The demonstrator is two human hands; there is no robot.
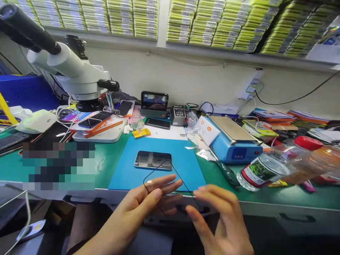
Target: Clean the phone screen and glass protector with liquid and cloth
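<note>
A thin, bendy black frame [183,180], like a narrow rectangular loop of strip, hangs in the air over the front of the blue mat. My left hand [148,200] holds it at the left, where the strip runs between thumb and fingers; the other fingertips stretch out inside the loop. My right hand [220,216] is by the loop's right end, thumb and forefinger apart. Whether they touch the strip is unclear. Beyond both hands a smartphone [153,160] lies flat on the blue mat [183,152], its dark glass reflecting light.
At the left stands a microscope [77,71] above stacked phones [91,120]. A small screen device [154,104] and another phone [158,123] are behind the mat. On the right are a blue heating plate [233,141], a plastic bottle [261,171] and a red-lidded jar [308,143].
</note>
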